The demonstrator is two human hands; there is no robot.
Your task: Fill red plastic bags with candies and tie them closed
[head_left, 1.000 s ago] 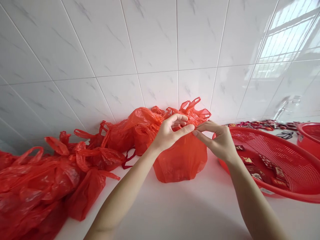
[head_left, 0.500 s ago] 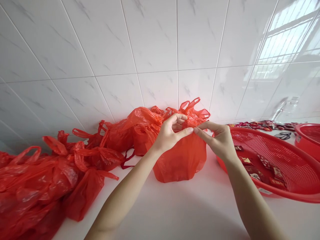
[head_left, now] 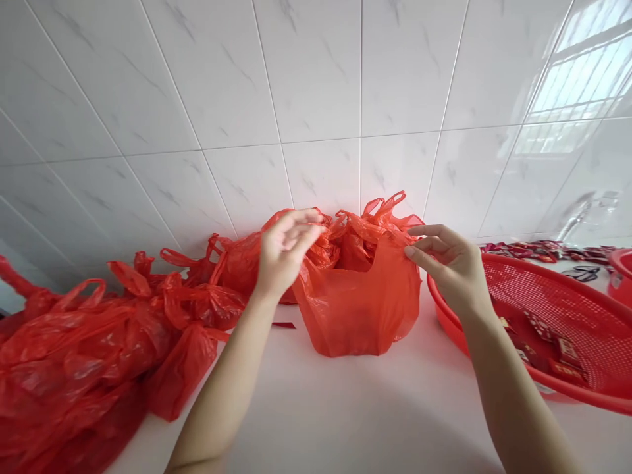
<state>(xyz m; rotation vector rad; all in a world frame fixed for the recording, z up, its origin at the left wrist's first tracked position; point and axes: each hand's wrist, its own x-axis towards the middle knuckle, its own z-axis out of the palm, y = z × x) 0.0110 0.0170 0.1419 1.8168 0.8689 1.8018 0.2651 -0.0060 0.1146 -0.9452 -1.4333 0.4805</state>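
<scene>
A red plastic bag point(head_left: 355, 313) stands on the white counter in front of me, its mouth spread and a dip between its two sides. My right hand point(head_left: 447, 263) pinches the bag's upper right corner between thumb and fingers and holds it up. On the left, my left hand point(head_left: 284, 250) is beside the bag's upper left edge. Its fingers are half curled, with a gap showing between thumb and forefinger and no plastic visible at the tips. Whatever is inside the bag is hidden.
Tied red bags point(head_left: 89, 342) pile up on the left, and more bags point(head_left: 390, 210) stand against the tiled wall. A red perforated basket point(head_left: 533, 283) with several small wrapped packets is on the right. Behind it lie scattered red packets point(head_left: 548, 250) and a dark cord point(head_left: 582, 272).
My hands have moved apart from their meeting point above the bag, the left going left and the right going right. The bag's top is now spread wider. The view has shifted slightly left.
</scene>
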